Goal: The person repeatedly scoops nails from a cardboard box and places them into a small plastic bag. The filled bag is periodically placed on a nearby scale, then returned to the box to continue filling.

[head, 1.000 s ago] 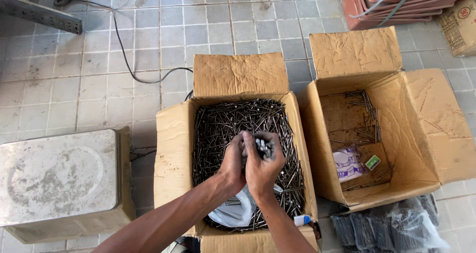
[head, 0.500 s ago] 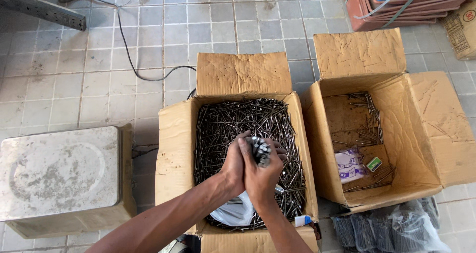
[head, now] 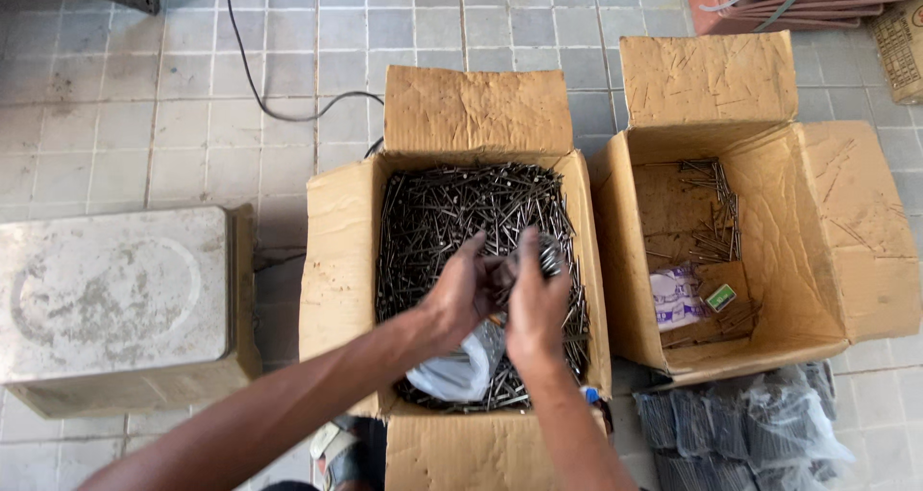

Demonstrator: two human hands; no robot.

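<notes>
1. Left hand (head: 463,294) and right hand (head: 535,303) meet over the middle cardboard box (head: 338,260), both closed together around a bundle of nails (head: 548,256), heads showing above the fingers.
2. Beneath the hands lies a white plastic bag (head: 452,374), half buried.
3. That box is heaped with loose dark nails (head: 452,202).
4. The right-hand box (head: 836,251) holds a few nails and small packets (head: 678,297).
5. Bagged nails (head: 740,424) lie in front of it; a grey block (head: 111,303) stands left.
</notes>
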